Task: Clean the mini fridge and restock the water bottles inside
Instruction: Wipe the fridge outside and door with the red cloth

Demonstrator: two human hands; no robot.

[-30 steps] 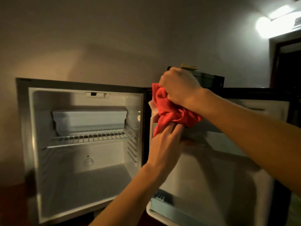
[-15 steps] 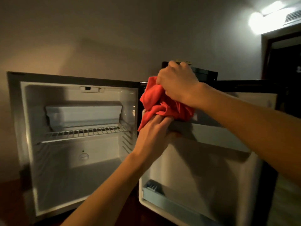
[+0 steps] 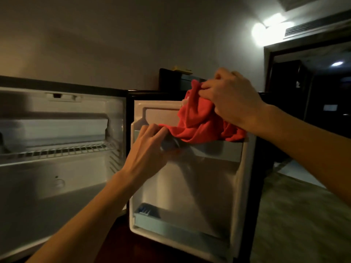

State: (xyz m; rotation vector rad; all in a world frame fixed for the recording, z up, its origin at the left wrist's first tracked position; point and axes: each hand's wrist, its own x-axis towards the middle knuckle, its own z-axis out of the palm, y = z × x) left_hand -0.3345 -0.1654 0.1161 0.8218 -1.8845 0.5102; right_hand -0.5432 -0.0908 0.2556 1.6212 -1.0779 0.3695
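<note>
Mid-clean, by my read, restock not started. Mini fridge (image 3: 62, 149) stands open and shows no bottles: wire shelf (image 3: 57, 149) bare, floor of the cabinet bare, freezer box (image 3: 55, 128) up top. Door (image 3: 190, 186) swung fully out to the right, its inner liner facing the camera. Red cloth (image 3: 201, 120) sits bunched over the upper door shelf (image 3: 218, 150), draped on its rail. Right hand (image 3: 231, 99) grasps the cloth from above, fingers pinching a fold at the top edge. Left hand (image 3: 150, 147) is at the left end of that same shelf, fingers curled onto the cloth's lower corner; looks like a pinch on the fabric, though the fingertips blur into the shelf rail so the exact contact is soft. Judgement: the wipe is on the door's top shelf; lower door shelf (image 3: 171, 228) cannot be called wiped or not from this frame. Interior looks free of obvious spills, but lighting is dim and the frame has motion blur, so don't trust that. No water bottles in view anywhere, so the whole restock remains. Writing: none legible. A small round mark on the back wall of the cabinet (image 3: 59, 182) is too blurred to read. Dark box with something yellow on it (image 3: 180, 70) sits on top of the fridge; no label readable.
</note>
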